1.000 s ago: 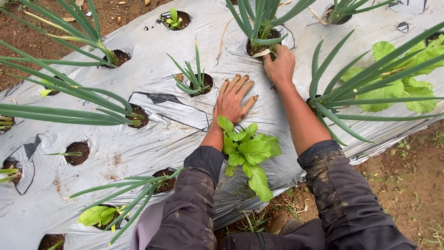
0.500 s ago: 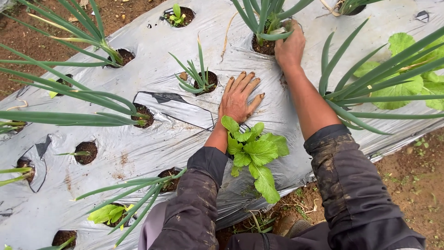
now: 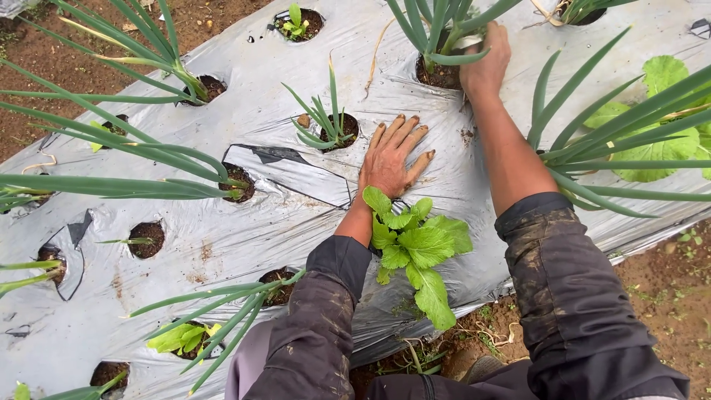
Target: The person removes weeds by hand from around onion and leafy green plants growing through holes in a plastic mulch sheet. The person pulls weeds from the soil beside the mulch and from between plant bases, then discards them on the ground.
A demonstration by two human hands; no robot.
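The person kneels at a raised bed covered in silver plastic mulch, leaning over it. The left hand lies flat and open on the mulch, fingers spread, just above a leafy green seedling growing from a hole near the bed's edge. Over the last second the right hand has slid further up the bed and now sits at the planting hole of a green onion plant, fingers curled against the base of the stalks; whether it grips them or something in the soil cannot be told. The left hand has barely shifted, so it seems to brace the body while the right works at that hole. Other green onions stand in holes nearby.
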